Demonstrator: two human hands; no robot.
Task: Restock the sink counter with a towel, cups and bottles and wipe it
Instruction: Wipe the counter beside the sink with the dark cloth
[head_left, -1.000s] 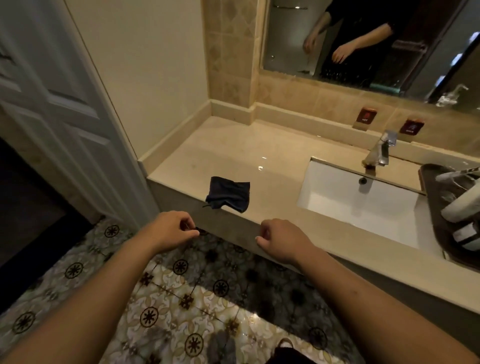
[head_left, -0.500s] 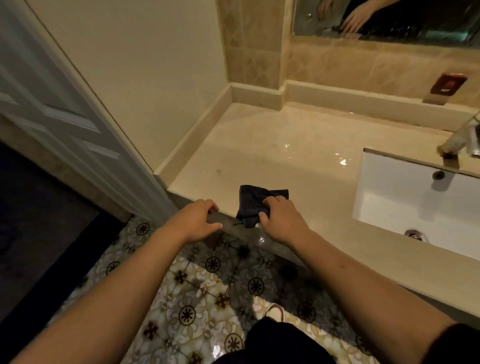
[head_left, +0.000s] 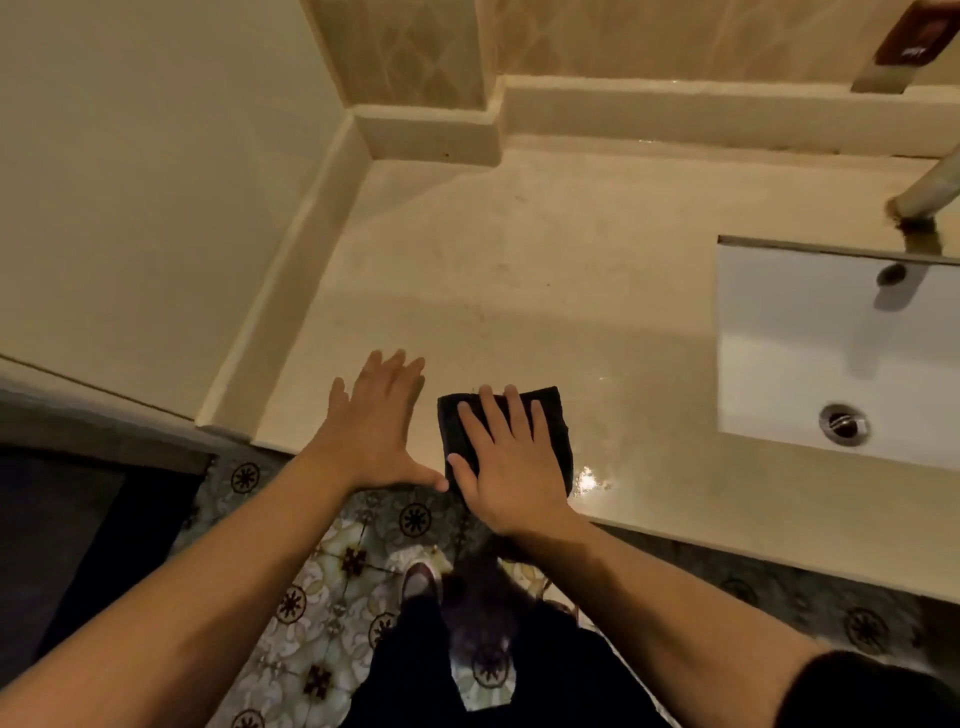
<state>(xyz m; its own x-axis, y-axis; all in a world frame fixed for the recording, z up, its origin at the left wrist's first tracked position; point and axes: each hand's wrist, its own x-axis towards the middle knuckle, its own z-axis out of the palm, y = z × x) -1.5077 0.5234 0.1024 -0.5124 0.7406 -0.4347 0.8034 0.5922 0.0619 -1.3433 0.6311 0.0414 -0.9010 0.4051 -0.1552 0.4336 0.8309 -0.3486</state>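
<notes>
We see our right hand (head_left: 506, 467) pressed flat on the dark cloth (head_left: 550, 415), fingers spread, with no closed grip on it; the cloth sits at the front edge of the table (head_left: 545, 270), just beside our left hand (head_left: 371, 431). That left hand lies flat on the bare stone, its grip wide and holding nothing, thumb nearly touching the right hand. A raised ledge runs along the wall (head_left: 130, 182) on the left and across the back. To the right, well apart from the cloth, is the white sink (head_left: 810, 343), with open stone between. The cloth looks folded, roughly square and near black. A wet glint shows just right of it.
</notes>
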